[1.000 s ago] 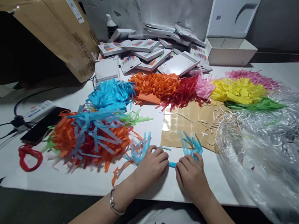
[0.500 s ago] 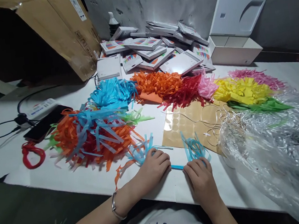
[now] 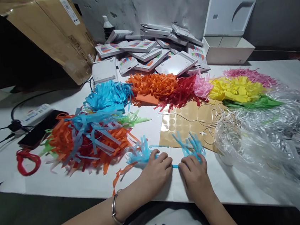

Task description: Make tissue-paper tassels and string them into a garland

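Note:
A strip of blue tissue paper, rolled narrow in the middle and cut into fringe at both ends, lies across the near part of the table. My left hand is closed over its left part, with the fringe spreading beyond the fingers. My right hand is closed on its right part, and fringe sticks up past the knuckles. A short stretch of the roll shows between the hands. Just beyond my left hand lies another thin blue piece. Fingertips of both hands are partly hidden.
Mixed orange, red and blue tissue tassels are heaped at left. Blue, orange, red, pink and yellow tassels line the back. A brown sticker sheet and clear plastic bags lie at right. Flat boxes are piled against the wall.
My two hands have come slightly closer together, so less of the blue roll shows between them. The fringe at both ends has shifted, and the whole view has moved a little.

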`<state>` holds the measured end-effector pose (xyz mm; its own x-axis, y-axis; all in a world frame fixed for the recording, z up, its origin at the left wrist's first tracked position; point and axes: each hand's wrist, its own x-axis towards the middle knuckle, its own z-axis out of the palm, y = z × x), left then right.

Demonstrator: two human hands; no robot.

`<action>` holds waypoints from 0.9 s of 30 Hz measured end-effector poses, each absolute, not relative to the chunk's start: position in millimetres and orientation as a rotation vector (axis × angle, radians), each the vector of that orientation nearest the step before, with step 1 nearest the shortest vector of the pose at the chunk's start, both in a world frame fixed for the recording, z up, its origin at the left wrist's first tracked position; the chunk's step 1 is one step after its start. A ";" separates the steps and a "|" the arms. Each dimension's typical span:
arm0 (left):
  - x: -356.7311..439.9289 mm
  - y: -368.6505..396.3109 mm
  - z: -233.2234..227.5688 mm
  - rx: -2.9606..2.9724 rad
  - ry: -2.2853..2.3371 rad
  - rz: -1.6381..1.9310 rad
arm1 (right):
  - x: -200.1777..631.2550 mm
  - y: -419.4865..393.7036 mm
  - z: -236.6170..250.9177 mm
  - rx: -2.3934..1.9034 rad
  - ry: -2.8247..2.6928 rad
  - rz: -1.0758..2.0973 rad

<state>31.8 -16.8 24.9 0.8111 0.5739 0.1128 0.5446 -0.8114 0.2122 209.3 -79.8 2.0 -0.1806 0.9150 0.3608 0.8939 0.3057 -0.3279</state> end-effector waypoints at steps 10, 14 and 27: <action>31.3 -8.0 44.0 2.380 0.898 0.342 | 210.7 -78.0 7.5 -1.377 -2.051 -0.034; 30.6 -10.0 58.1 1.549 0.843 0.312 | 220.4 -82.4 35.2 -1.240 -2.069 -0.047; 62.9 -19.4 75.8 1.540 0.815 0.665 | 218.4 -93.8 52.3 -1.204 -1.508 0.374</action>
<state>62.9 -19.4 75.8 0.5899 0.8066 -0.0382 0.1243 -0.0440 0.9913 218.4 -93.8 52.3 0.1345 0.8264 0.5468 0.4753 0.4304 -0.7674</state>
